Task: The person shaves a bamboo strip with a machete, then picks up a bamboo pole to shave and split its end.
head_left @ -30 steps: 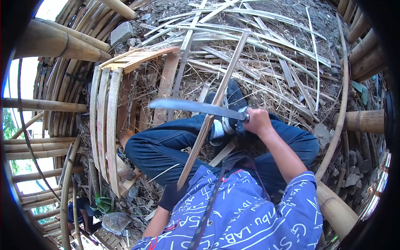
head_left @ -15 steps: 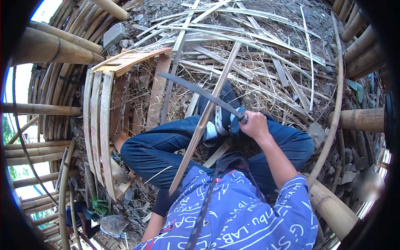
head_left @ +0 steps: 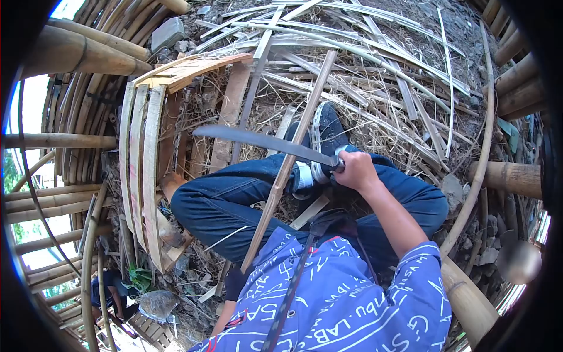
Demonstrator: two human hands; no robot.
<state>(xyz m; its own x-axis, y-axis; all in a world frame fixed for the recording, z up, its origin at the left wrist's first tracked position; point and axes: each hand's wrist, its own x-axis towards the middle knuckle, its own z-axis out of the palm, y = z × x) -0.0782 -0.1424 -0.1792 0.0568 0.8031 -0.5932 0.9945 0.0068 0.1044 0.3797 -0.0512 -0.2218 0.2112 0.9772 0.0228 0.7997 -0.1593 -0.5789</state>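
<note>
A machete (head_left: 264, 139) is gripped at its handle by my right hand (head_left: 356, 171), fingers wrapped round it. Its long blade points left and crosses the bamboo strip (head_left: 280, 178) in this view. That strip slants from beside my waist up past my shoes. My left hand (head_left: 235, 284), in a dark glove, is closed at the strip's lower end, partly hidden by the shirt. My crossed legs (head_left: 234, 202) in dark jeans lie beneath the strip and blade.
A frame of wooden slats (head_left: 153, 170) stands on the left. Split bamboo strips (head_left: 375, 64) and shavings litter the ground ahead. Thick bamboo poles (head_left: 510, 179) surround me on both sides. At lower left, another person (head_left: 111, 293) is partly visible behind poles.
My right hand has shifted slightly, and the machete's tip has swung left and down, so the blade lies flatter across the strip. The strip stays in nearly the same position.
</note>
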